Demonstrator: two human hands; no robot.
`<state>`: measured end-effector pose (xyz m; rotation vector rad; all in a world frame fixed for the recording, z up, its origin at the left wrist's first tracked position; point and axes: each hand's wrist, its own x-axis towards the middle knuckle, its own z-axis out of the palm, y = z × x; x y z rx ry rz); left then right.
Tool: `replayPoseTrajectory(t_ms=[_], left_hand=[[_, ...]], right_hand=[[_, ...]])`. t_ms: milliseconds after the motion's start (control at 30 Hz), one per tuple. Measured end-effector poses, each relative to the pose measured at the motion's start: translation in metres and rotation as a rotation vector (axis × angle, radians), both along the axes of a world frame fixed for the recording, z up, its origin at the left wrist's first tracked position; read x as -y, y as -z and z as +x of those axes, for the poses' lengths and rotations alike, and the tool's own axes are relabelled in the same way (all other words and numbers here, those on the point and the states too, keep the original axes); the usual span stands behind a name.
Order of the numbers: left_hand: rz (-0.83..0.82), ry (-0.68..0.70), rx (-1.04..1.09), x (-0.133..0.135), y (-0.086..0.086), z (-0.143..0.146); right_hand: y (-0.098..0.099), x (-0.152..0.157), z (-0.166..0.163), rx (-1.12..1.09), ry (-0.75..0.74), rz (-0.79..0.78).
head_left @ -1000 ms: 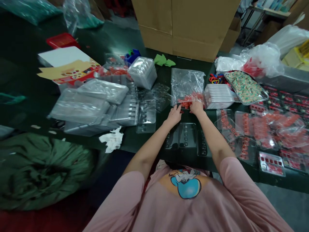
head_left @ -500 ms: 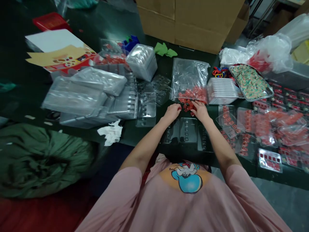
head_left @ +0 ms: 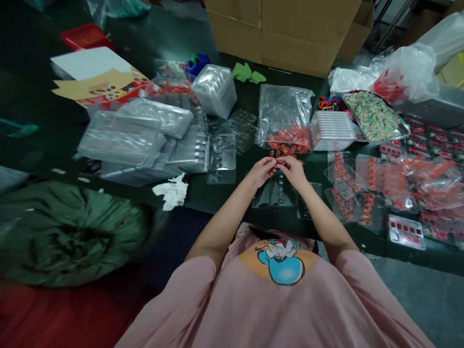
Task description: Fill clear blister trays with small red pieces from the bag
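My left hand [head_left: 264, 173] and my right hand [head_left: 293, 171] meet fingertip to fingertip above the table, both closed in a pinch. A bit of red shows between the fingertips, a small red plastic piece [head_left: 276, 162] mostly hidden by them. Just beyond lie many loose red pieces [head_left: 293, 139], spilling from the mouth of a clear plastic bag [head_left: 283, 104]. Under and in front of my hands are clear blister trays [head_left: 281, 195] with a row of small square pockets; my hands and forearms cover parts of them.
Stacked clear plastic shells [head_left: 123, 137] stand at left, near a crumpled white tissue [head_left: 173, 192]. On the right are blister trays filled with red pieces [head_left: 371, 174], a pale stack [head_left: 332, 130] and a tray of small green-and-beige pieces [head_left: 379, 116]. A cardboard box [head_left: 286, 36] rises behind.
Both hands have drawn back from the loose red pieces toward my body and come together. The right hand's fingers, spread over the pile before, are now pinched against the left's.
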<state>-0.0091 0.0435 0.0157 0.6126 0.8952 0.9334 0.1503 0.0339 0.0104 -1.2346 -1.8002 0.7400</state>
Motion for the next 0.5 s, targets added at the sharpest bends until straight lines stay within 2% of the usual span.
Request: replayPoseTrajectory(t_ms=[267,500], left_hand=[[-0.009,-0.139,0.022,0.025,0.000,0.008],[-0.078,-0.097,0.041,0.041,0.000,0.008]], right_hand=[[-0.018,0.019,-0.004,0.262,-0.046,0.084],[-0.019,0.036,0.000,0.309,-0.092,0.137]])
